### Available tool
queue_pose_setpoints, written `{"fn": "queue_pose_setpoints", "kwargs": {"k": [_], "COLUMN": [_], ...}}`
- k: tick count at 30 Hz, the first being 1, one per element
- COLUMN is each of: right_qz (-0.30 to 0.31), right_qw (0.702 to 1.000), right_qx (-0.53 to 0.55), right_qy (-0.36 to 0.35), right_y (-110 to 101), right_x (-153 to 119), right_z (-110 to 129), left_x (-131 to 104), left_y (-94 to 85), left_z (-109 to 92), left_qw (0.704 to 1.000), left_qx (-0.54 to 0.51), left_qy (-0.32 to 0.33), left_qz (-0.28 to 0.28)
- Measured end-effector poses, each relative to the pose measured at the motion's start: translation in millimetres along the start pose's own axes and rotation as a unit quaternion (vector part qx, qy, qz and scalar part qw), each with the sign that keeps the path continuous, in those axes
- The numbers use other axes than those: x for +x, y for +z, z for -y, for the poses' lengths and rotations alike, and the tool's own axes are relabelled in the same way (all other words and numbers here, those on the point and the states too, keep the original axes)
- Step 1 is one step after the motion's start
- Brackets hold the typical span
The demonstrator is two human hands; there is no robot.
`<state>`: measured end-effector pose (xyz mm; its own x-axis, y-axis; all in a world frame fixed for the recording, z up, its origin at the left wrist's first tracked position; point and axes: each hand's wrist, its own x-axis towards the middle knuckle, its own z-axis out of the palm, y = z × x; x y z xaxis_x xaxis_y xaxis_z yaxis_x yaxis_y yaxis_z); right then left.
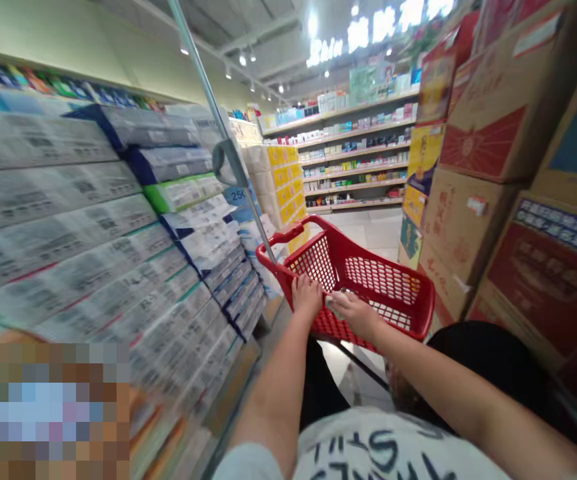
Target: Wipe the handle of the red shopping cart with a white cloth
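Note:
In front of me stands a red plastic shopping cart (382, 260) with a latticed basket. My left hand (307, 297) rests on the cart's near rim, its fingers curled over the edge. Close to its right, my right hand (355, 313) is closed on a small crumpled white wipe (334, 304), against the same rim. A tall metal pole (203, 77) with a grey loop-shaped clip (229, 162) rises at the cart's handle (288, 233). The part of the wipe inside my right hand is hidden.
Stacked packs of paper goods (68, 193) line the left side, blurred. Cardboard cartons (468, 213) are piled high on the right. Yellow-and-white packs (283, 177) stand beyond the cart, and stocked shelves (358, 153) span the back. Pale floor tiles (368, 230) show between them.

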<state>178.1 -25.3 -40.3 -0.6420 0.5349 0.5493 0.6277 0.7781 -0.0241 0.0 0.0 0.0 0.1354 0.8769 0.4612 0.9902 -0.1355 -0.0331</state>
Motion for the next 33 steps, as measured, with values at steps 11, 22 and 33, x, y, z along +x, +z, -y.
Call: {"fn": "queue_pose_setpoints", "kwargs": {"k": [11,22,33], "right_qz": [0.017,-0.036,-0.024], "right_qw": [0.996,0.993,0.997], "right_qx": [-0.031,-0.085,-0.025], "right_qy": [0.081,-0.068,0.063], "right_y": [2.4,9.2,13.6], "right_x": [2.4,-8.8,-8.4], "right_z": [1.6,-1.6,1.8], "left_x": [-1.2,-3.8,-5.0], "left_y": [-2.3,-1.6,-2.6], "left_z": [-1.8,-1.9,-1.7], "left_qw": [1.000,1.000,1.000], "left_qx": [-0.019,-0.017,-0.009], "left_qy": [-0.014,-0.015,-0.023], "left_qz": [-0.004,-0.007,-0.014]}}
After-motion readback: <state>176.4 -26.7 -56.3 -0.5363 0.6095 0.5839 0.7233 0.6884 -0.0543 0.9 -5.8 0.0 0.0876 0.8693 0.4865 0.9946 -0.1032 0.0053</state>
